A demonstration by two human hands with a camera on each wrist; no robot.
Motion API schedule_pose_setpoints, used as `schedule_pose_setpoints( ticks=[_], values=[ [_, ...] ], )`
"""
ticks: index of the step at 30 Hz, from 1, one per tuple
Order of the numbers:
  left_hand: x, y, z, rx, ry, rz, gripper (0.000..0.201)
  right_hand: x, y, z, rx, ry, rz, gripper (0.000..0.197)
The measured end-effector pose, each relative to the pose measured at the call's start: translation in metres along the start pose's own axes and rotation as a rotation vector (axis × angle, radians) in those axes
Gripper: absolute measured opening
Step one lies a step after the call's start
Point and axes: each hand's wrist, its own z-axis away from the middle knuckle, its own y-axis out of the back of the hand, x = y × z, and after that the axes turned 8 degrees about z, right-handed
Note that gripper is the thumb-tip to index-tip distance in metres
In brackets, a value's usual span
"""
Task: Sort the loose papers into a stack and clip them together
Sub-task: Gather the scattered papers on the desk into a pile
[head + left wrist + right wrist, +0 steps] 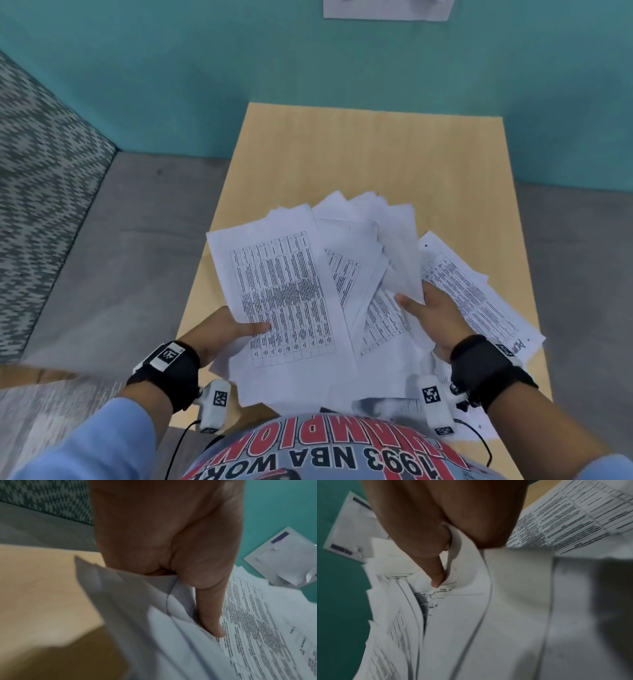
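A fanned, messy bundle of white printed papers (308, 284) is lifted over the near half of the wooden table (342, 154). My left hand (236, 329) grips the bundle's left edge, thumb on top of the table-printed sheet (281, 294); the left wrist view shows that thumb (211, 615) pressed on the papers (171, 642). My right hand (431, 308) pinches sheets on the right side, thumb on top (436, 577) and the papers (488, 615) curled through its grip. More sheets (479, 301) lie under and beside the right hand. No clip is in view.
A teal wall (308, 68) stands behind the table, with a white notice (387, 10) fixed to it. A grey patterned sofa (41, 164) sits at the left and grey floor (120, 257) between it and the table. The table's far half is bare wood.
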Motion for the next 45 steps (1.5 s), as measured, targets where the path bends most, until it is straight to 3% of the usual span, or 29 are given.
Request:
schedule_pose_setpoints(
  ticks=[2,6,8,10,12,13,16,19,22,25,27,30,31,33,35,38,41,45],
  values=[
    [0.019,0.0,0.021,0.02,-0.046,0.032,0.07,0.0,0.009,0.004,0.012,-0.006,-0.044,0.026],
    [0.053,0.001,0.057,0.077,-0.105,0.176,0.047,0.001,0.025,0.015,0.016,-0.027,-0.097,0.03],
    [0.072,-0.007,0.074,0.068,-0.101,0.242,0.058,0.0,0.027,0.02,0.003,-0.029,-0.127,0.03],
    [0.076,-0.02,0.083,0.056,-0.121,0.275,0.064,-0.004,0.02,0.025,-0.072,-0.017,-0.14,0.032],
    [0.075,-0.025,0.075,0.027,-0.114,0.321,0.039,-0.012,-0.004,0.032,-0.187,0.006,-0.16,0.036],
    [0.075,-0.029,0.071,0.01,-0.129,0.33,0.038,-0.021,-0.017,0.037,-0.247,0.019,-0.162,0.033],
    [0.081,-0.052,0.068,-0.047,-0.231,0.266,0.056,-0.037,-0.038,0.046,-0.318,0.02,-0.085,0.033],
    [0.09,-0.06,0.071,-0.038,-0.316,0.242,0.077,-0.05,-0.032,0.046,-0.267,0.065,-0.094,0.039],
    [0.096,-0.066,0.074,-0.035,-0.344,0.188,0.073,-0.059,-0.015,0.049,-0.245,0.045,-0.291,0.038],
    [0.103,-0.072,0.079,-0.031,-0.406,0.134,0.064,-0.066,-0.008,0.061,-0.292,0.146,-0.351,0.05],
    [0.109,-0.076,0.087,-0.029,-0.44,0.105,0.066,-0.063,-0.012,0.061,-0.216,0.258,-0.157,0.054],
    [0.119,-0.084,0.096,-0.06,-0.494,0.048,0.059,-0.054,-0.012,0.053,-0.068,0.301,-0.005,0.04],
    [0.122,-0.086,0.099,-0.079,-0.497,0.047,0.056,-0.054,-0.013,0.053,-0.036,0.306,0.024,0.046],
    [0.127,-0.091,0.104,-0.124,-0.49,0.105,0.05,-0.047,-0.011,0.051,0.046,0.292,0.06,0.059],
    [0.132,-0.1,0.106,-0.13,-0.514,0.185,0.051,-0.042,-0.007,0.052,0.152,0.293,0.043,0.059],
    [0.138,-0.109,0.104,-0.053,-0.541,0.244,0.049,-0.046,-0.002,0.058,0.148,0.334,0.02,0.063],
    [0.136,-0.109,0.09,0.014,-0.574,0.144,0.035,-0.051,0.0,0.063,0.181,0.432,-0.012,0.022],
    [0.11,-0.111,0.065,0.01,-0.541,0.132,0.04,-0.034,-0.01,0.051,0.173,0.385,-0.001,0.021]
  ],
)
